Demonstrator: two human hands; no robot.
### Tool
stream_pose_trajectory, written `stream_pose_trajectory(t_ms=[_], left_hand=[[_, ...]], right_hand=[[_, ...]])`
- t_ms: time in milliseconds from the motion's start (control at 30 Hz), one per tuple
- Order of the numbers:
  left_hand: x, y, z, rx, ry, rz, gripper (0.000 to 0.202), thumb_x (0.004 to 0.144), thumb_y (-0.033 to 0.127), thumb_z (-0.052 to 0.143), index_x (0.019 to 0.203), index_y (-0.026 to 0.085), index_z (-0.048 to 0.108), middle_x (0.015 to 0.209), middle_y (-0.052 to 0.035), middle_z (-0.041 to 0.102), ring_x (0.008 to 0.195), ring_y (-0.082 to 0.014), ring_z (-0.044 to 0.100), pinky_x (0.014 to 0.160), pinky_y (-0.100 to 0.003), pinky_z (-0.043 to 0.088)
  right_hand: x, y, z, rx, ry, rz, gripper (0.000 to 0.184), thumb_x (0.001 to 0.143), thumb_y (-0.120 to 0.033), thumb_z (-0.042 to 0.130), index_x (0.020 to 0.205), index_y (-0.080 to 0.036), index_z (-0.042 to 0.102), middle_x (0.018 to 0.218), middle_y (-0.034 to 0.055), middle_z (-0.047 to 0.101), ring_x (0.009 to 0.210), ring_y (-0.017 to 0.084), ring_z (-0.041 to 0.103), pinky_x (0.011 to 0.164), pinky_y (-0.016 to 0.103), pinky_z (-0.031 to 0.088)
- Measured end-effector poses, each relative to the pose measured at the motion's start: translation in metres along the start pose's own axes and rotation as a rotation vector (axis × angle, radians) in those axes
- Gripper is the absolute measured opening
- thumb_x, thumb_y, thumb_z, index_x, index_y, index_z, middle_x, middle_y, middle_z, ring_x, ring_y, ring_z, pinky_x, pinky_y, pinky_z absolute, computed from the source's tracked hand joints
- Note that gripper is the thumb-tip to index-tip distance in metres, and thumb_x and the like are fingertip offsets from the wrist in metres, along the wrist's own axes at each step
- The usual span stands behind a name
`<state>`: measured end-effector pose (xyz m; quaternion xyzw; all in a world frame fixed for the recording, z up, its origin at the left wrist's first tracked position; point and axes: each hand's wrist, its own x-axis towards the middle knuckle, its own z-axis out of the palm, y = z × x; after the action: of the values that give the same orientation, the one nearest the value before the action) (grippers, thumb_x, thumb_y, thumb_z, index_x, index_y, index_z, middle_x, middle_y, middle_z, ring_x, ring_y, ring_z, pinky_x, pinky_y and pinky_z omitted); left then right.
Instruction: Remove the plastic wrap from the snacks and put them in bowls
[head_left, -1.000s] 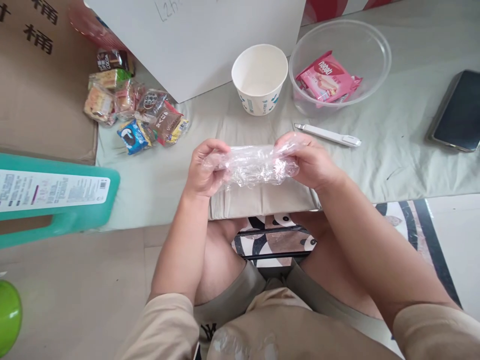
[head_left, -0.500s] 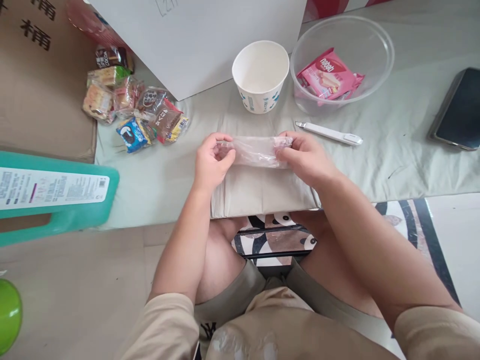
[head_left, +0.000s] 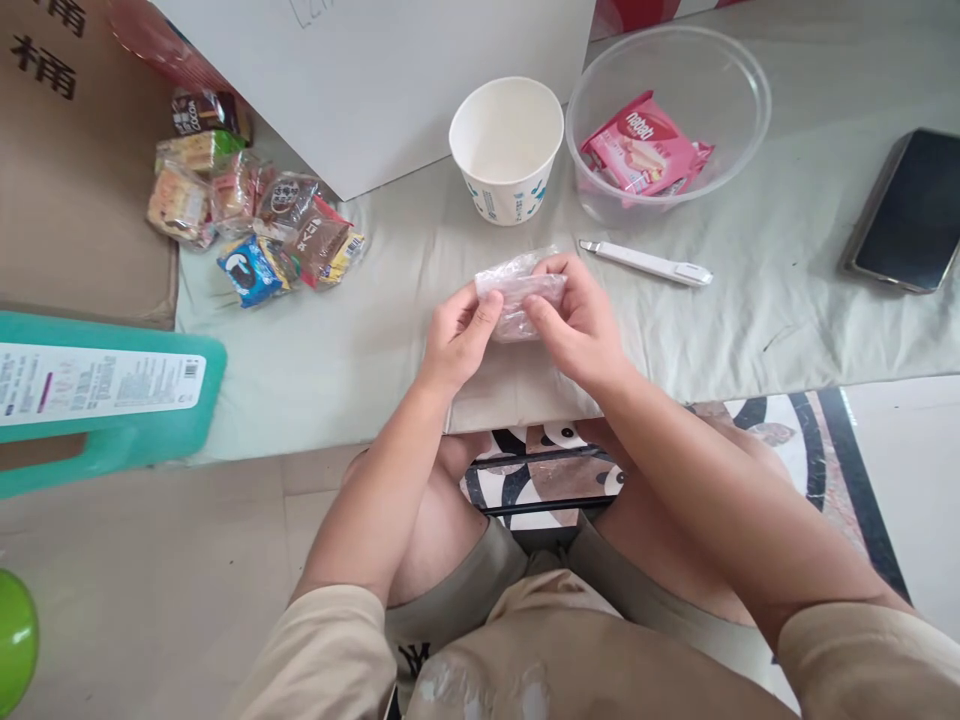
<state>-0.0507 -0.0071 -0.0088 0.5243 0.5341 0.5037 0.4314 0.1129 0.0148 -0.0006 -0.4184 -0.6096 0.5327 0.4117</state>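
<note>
Between my two hands is a crumpled clear plastic bag (head_left: 517, 318), bunched and folded above the cloth near the table's front edge. My left hand (head_left: 461, 335) pinches its left side, thumb on top. On the right side, my right hand (head_left: 577, 320) grips the bag with thumb and fingers. Just beyond it stands a white paper cup (head_left: 508, 150), upright with nothing visible inside. A white utility knife (head_left: 646, 264) lies to the right of my right hand. Behind the knife, a clear plastic tub (head_left: 739, 150) holds pink wafer packets (head_left: 637, 145).
Several wrapped snacks (head_left: 289, 210) lie at the left beside a brown carton (head_left: 90, 220). A white box (head_left: 390, 90) stands at the back. A teal jug (head_left: 150, 430) lies at the left edge, and a phone (head_left: 911, 215) at the right.
My hands have come closer together, and the plastic bag, stretched out flat before, is now folded and bunched between them. The view has shifted slightly.
</note>
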Motion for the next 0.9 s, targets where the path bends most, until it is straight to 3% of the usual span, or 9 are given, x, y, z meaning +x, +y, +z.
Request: stream_pose_trajectory(t_ms=[100,200,267,333,433,567,733,833,900], left_hand=[[0.002,-0.004,-0.004,-0.026,0.075,0.004,0.057,0.089,0.077,0.063,0.078,0.021,0.07,0.074,-0.0014,0.067,0.071,-0.0158,0.063,0.065,-0.028,0.05],[0.003,-0.009,-0.009,-0.071,0.039,-0.014,0.059,0.089,0.076,0.064,0.071,0.02,0.066,0.067,-0.0004,0.061,0.061,-0.013,0.057,0.057,-0.027,0.045],[0.004,-0.01,-0.012,-0.107,-0.047,-0.036,0.054,0.084,0.074,0.072,0.078,0.02,0.07,0.07,-0.0005,0.065,0.062,-0.0131,0.06,0.057,-0.026,0.047],[0.005,-0.008,-0.014,-0.122,-0.125,-0.064,0.05,0.076,0.067,0.083,0.092,0.021,0.073,0.08,-0.0015,0.071,0.07,-0.0145,0.065,0.064,-0.026,0.052],[0.006,-0.002,-0.018,-0.071,-0.151,-0.102,0.048,0.068,0.053,0.091,0.096,0.019,0.072,0.084,-0.0024,0.072,0.073,-0.0146,0.066,0.067,-0.026,0.054],[0.009,0.005,-0.021,-0.023,-0.146,-0.155,0.041,0.064,0.041,0.091,0.091,0.018,0.07,0.081,-0.0008,0.069,0.072,-0.0133,0.062,0.065,-0.024,0.052],[0.008,0.005,-0.016,0.026,0.086,-0.137,0.031,0.063,0.033,0.085,0.073,0.019,0.059,0.065,0.0049,0.056,0.06,-0.0085,0.048,0.056,-0.021,0.041],[0.01,0.013,-0.015,0.07,0.212,-0.001,0.028,0.066,0.027,0.081,0.069,0.02,0.054,0.063,0.0061,0.049,0.056,-0.0075,0.042,0.052,-0.021,0.035],[0.022,0.03,-0.017,0.157,0.33,0.154,0.026,0.069,0.018,0.078,0.068,0.021,0.052,0.062,0.0065,0.046,0.055,-0.0077,0.04,0.052,-0.022,0.032]], right_hand=[[0.007,0.009,-0.006,-0.057,0.133,-0.034,0.037,0.091,-0.045,0.069,0.119,-0.03,0.051,0.115,0.008,0.062,0.108,0.026,0.062,0.087,0.041,0.055],[0.011,0.014,-0.011,-0.027,0.019,-0.035,0.06,0.085,-0.05,0.075,0.134,-0.031,0.046,0.127,0.009,0.062,0.111,0.026,0.063,0.086,0.041,0.056],[0.013,0.015,-0.013,0.058,-0.126,0.043,0.058,0.084,-0.048,0.075,0.132,-0.03,0.047,0.111,0.005,0.065,0.09,0.021,0.066,0.074,0.036,0.055],[0.014,0.013,-0.013,0.121,-0.151,0.104,0.052,0.082,-0.04,0.073,0.127,-0.029,0.049,0.097,0.0009,0.063,0.075,0.017,0.062,0.065,0.032,0.052],[0.016,0.01,-0.013,0.153,-0.101,0.088,0.053,0.076,-0.033,0.075,0.122,-0.027,0.05,0.093,-0.0007,0.06,0.075,0.015,0.061,0.065,0.03,0.05],[0.023,0.007,-0.011,0.181,-0.156,0.057,0.036,0.076,-0.037,0.072,0.105,-0.024,0.056,0.086,-0.0016,0.058,0.072,0.014,0.057,0.067,0.03,0.048],[0.028,0.002,-0.008,0.157,0.008,0.072,0.029,0.079,-0.034,0.07,0.102,-0.024,0.056,0.084,-0.0028,0.061,0.069,0.012,0.056,0.068,0.03,0.047],[0.029,-0.001,-0.012,0.125,0.124,0.064,0.021,0.083,-0.027,0.064,0.102,-0.024,0.055,0.087,-0.0019,0.065,0.073,0.013,0.06,0.071,0.031,0.048],[0.029,-0.003,-0.017,0.107,0.183,0.051,0.017,0.084,-0.023,0.06,0.1,-0.024,0.055,0.087,-0.0023,0.065,0.074,0.012,0.062,0.072,0.031,0.049]])
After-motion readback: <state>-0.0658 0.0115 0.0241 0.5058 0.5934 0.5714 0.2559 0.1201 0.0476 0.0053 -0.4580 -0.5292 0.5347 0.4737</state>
